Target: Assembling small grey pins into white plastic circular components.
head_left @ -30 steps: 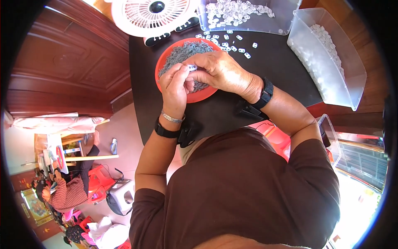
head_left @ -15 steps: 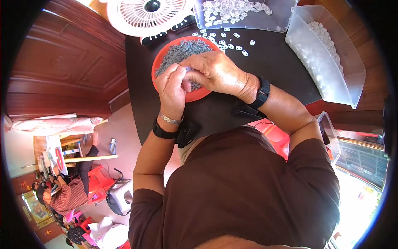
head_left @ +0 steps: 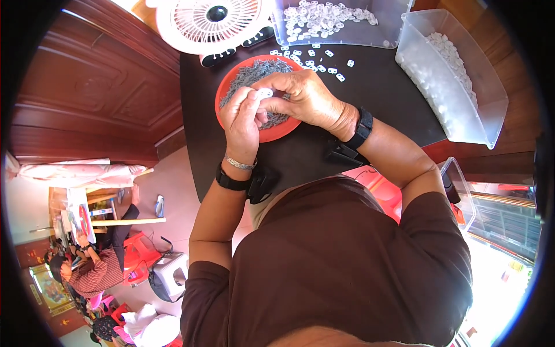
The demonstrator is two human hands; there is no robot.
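Clip [head_left: 265, 92], small white, pinched between L hand [head_left: 241, 124] and R hand [head_left: 303, 101] fingertips, over red bowl [head_left: 277, 134] of grey bits. Clip sits ~1 o'clock off my L hand, ~9 o'clock off R. Both equally near.

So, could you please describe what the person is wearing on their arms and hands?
Both hands are bare. The left wrist carries a black band with a boxy black unit, plus a thin silver bracelet above it. The right wrist has a matching black band. Short brown sleeves end above the elbows.
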